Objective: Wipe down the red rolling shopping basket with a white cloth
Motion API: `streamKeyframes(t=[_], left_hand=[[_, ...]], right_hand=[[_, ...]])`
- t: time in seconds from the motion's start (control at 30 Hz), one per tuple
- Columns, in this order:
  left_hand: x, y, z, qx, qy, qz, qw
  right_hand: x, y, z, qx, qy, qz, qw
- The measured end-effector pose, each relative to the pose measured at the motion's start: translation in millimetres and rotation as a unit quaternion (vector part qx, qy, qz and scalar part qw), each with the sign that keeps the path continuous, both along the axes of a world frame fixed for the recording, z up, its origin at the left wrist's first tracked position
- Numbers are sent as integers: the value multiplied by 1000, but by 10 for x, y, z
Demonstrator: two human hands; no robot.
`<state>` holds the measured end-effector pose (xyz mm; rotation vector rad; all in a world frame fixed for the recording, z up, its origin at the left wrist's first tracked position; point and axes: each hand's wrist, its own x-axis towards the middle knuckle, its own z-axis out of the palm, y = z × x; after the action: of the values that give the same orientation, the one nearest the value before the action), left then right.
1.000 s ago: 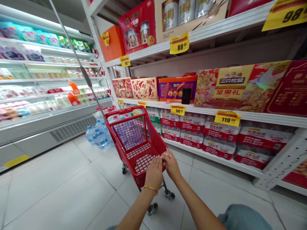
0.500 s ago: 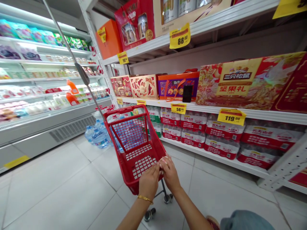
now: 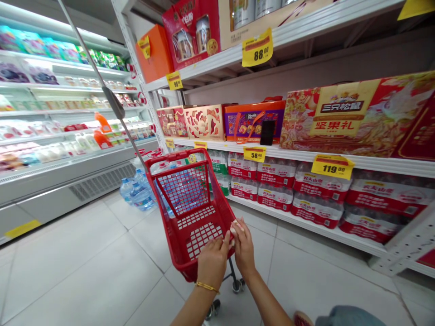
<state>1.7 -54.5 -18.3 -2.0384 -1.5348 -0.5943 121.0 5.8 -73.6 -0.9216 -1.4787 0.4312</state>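
A small red plastic shopping cart point(image 3: 170, 235) with a grid basket stands before me, nothing lying inside it. At its near right corner, the fingers of my left hand point(image 3: 211, 260) curl over the rim; a gold bracelet circles that wrist. My right hand point(image 3: 243, 244) is closed at the same corner, its fingers bent and close to the left fingertips. A small pale patch shows by the right fingers, too unclear to name. The palms and the undersides of the fingers are hidden.
White shelving on the right bears gift boxes point(image 3: 321, 120), a dark phone-like slab point(image 3: 267, 132) and packs of bottled water point(image 3: 317, 206). Large water bottles point(image 3: 139, 194) stand on the floor behind the cart. A grey pole point(image 3: 113, 102) rises from the cart's far left. An open fridge point(image 3: 68, 181) lines the left.
My right hand has shifted slightly right, opening a small gap from the left fingertips. My left hand has moved slightly down. The cart is nearly unchanged; the view has shifted a little.
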Motion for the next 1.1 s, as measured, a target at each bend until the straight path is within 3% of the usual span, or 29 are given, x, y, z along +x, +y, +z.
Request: streamKeyframes(t=[0.2, 0.57, 0.8, 1.1], left_hand=[[62, 93, -37, 8, -20, -34, 999], [50, 59, -20, -21, -20, -38, 999], [34, 79, -41, -12, -33, -37, 999], [35, 123, -64, -36, -60, -14, 997]], right_hand=[[-89, -86, -94, 5, 34, 26, 999], [-169, -86, -302, 79, -7, -47, 996], [-168, -112, -372, 95, -5, -39, 995], [-223, -246, -766, 55, -9, -41, 998]])
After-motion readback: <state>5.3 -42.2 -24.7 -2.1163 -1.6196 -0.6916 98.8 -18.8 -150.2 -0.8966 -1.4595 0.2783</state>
